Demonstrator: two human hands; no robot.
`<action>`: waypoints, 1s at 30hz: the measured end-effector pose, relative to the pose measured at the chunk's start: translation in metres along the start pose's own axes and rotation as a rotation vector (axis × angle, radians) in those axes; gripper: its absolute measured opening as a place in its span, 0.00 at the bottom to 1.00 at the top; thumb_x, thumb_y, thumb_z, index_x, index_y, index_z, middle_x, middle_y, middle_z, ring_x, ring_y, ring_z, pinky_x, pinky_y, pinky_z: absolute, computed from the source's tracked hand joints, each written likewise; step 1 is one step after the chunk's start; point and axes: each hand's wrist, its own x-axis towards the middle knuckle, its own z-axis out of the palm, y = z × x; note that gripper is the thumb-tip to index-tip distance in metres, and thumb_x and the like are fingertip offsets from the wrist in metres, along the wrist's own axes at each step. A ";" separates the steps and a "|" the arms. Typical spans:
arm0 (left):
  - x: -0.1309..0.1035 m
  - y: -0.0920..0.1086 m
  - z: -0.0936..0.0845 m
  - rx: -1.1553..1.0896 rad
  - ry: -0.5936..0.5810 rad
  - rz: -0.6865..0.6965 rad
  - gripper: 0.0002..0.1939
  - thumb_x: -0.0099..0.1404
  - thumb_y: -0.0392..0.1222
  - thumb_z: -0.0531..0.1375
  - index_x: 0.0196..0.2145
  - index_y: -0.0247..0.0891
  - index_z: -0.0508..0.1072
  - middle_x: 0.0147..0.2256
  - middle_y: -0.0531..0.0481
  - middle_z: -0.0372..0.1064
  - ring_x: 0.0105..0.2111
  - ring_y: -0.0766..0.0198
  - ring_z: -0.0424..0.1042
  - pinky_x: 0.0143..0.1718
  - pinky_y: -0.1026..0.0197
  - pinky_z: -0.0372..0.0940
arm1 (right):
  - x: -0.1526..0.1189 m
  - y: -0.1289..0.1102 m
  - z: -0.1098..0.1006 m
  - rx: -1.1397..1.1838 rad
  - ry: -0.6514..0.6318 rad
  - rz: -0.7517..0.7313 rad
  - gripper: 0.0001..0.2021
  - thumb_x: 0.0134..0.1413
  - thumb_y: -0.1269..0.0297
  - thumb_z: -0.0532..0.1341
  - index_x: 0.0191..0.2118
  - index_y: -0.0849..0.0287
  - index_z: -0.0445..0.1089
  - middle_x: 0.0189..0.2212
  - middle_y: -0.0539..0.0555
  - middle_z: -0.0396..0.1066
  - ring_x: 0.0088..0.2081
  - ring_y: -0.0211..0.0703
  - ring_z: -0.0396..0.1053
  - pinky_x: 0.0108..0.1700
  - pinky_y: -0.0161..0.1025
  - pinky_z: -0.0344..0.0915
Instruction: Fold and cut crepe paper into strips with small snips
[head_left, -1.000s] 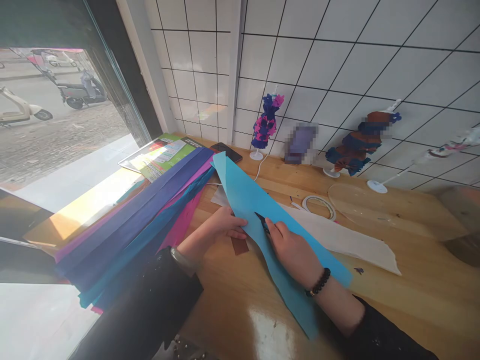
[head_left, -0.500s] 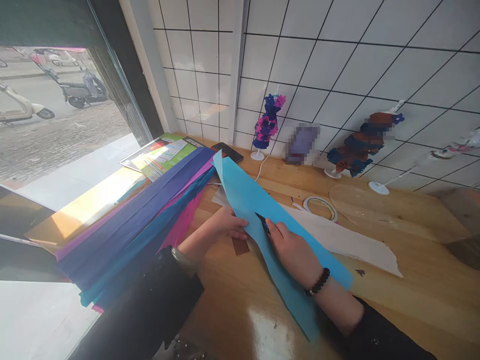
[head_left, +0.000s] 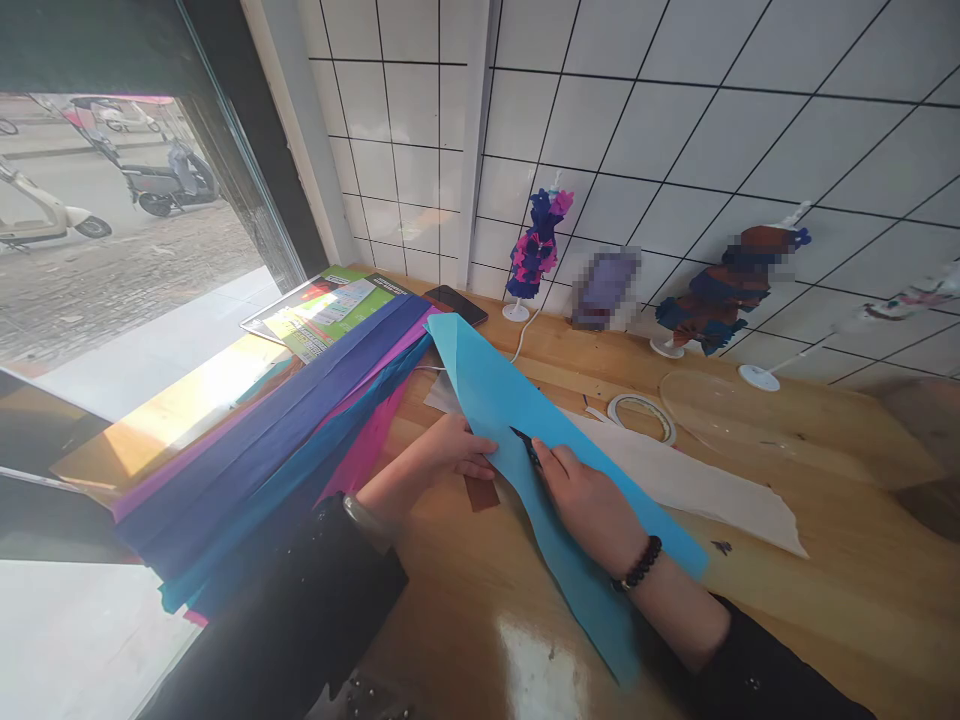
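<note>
A long, folded sheet of light blue paper [head_left: 517, 375] stretches diagonally over the table under both hands. My left hand [head_left: 459, 447] pinches the sheet's near edge, fingers closed on it. Gripped in my right hand [head_left: 585, 500] is a dark cutter knife [head_left: 525, 442]; its pointed blade lies between the paper's layers, and most of its handle is hidden by the fingers. Behind the knife, the paper's near flap hangs apart from the far part. A small brown piece [head_left: 481, 493] lies just below my left fingertips.
Strips of purple, blue and pink paper [head_left: 277, 450] lie at left beside the window. A white paper strip [head_left: 697, 475], a tape roll [head_left: 641, 418] and a phone [head_left: 456, 303] rest behind. Paper-flower stands [head_left: 534, 250] line the tiled wall. Brown wooden table [head_left: 450, 600] underneath.
The far corner flap of the blue paper has dropped and lies flatter. Both hands and the knife stay in nearly the same place.
</note>
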 end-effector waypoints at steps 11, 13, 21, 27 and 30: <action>-0.001 0.001 0.001 -0.016 -0.018 0.015 0.16 0.49 0.37 0.65 0.37 0.31 0.71 0.33 0.44 0.73 0.29 0.62 0.73 0.31 0.62 0.71 | 0.000 0.000 0.000 -0.001 -0.002 0.001 0.18 0.59 0.74 0.48 0.54 0.67 0.59 0.32 0.54 0.66 0.22 0.35 0.63 0.21 0.34 0.57; 0.000 0.000 0.000 -0.012 -0.018 0.014 0.15 0.49 0.37 0.65 0.36 0.31 0.70 0.32 0.44 0.73 0.29 0.63 0.73 0.31 0.62 0.71 | 0.000 0.000 0.001 0.003 -0.001 0.021 0.18 0.60 0.71 0.48 0.55 0.67 0.59 0.31 0.54 0.66 0.21 0.34 0.63 0.20 0.35 0.56; 0.001 -0.003 -0.002 -0.008 -0.022 0.020 0.15 0.50 0.37 0.64 0.36 0.31 0.71 0.33 0.43 0.73 0.30 0.62 0.73 0.31 0.61 0.71 | 0.004 0.000 -0.001 0.046 -0.004 0.051 0.18 0.61 0.65 0.48 0.54 0.66 0.60 0.32 0.54 0.66 0.22 0.35 0.63 0.22 0.36 0.57; 0.001 -0.003 -0.001 -0.017 -0.003 0.014 0.16 0.47 0.38 0.66 0.35 0.31 0.72 0.31 0.44 0.73 0.29 0.62 0.73 0.31 0.60 0.71 | 0.014 -0.001 -0.003 0.048 -0.041 0.036 0.18 0.61 0.68 0.49 0.55 0.67 0.58 0.34 0.56 0.66 0.22 0.34 0.64 0.22 0.34 0.58; 0.000 -0.003 -0.001 -0.027 -0.012 0.012 0.17 0.47 0.39 0.67 0.36 0.31 0.72 0.32 0.44 0.73 0.29 0.62 0.73 0.31 0.60 0.71 | 0.019 -0.001 -0.006 0.024 -0.070 0.033 0.19 0.60 0.70 0.49 0.56 0.67 0.58 0.34 0.56 0.66 0.22 0.34 0.64 0.21 0.33 0.58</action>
